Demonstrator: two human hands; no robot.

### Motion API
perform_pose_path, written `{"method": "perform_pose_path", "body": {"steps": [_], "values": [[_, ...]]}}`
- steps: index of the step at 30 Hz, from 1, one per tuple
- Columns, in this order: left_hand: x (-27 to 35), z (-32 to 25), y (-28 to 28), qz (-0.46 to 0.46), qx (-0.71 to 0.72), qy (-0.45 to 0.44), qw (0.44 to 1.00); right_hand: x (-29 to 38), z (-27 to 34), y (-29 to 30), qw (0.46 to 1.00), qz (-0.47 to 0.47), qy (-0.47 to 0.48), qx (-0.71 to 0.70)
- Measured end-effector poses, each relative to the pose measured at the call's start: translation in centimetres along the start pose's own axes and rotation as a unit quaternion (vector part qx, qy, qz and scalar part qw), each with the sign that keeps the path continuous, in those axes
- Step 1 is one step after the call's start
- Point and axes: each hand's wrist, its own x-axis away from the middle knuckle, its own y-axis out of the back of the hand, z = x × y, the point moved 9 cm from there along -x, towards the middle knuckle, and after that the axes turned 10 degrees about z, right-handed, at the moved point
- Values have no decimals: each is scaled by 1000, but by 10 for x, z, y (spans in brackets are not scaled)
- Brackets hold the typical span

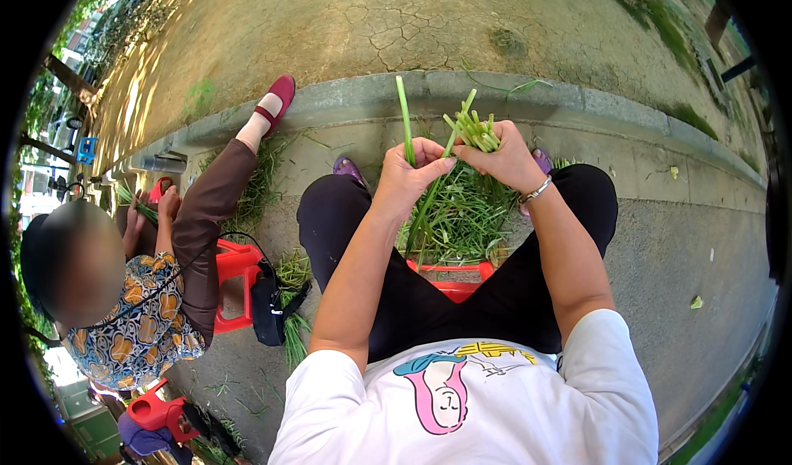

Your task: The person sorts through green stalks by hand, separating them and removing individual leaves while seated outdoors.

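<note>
My left hand (411,171) grips a long green stalk (404,109) with a pale cut tip that points up and away. My right hand (504,155) is closed around a bundle of green stalks (477,129), their pale ends bunched together above my thumb. One more thin stem slants between the two hands, its upper part beside the bundle. Both hands are close together in front of my knees. Beneath them a heap of loose green leaves (461,217) covers the ground between my feet.
I sit on a red plastic stool (455,288). A stone kerb (359,103) runs across ahead of me. At left, a seated person (148,292) holds green stalks, near a red stool (235,279) and a black bag (269,310). Cut leaves (253,180) lie there.
</note>
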Motion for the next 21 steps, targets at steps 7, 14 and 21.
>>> {"method": "perform_pose_path", "body": {"steps": [7,14,21], "values": [[0,1,0,-1,4,3,1000,2,3,1,1000,-3,1,3],[0,2,1,-6,-8,-3,1000,2,1,7,996,4,-15,-86],[1,5,15,-63,-67,0,996,7,15,3,985,47,-5,-166]]}}
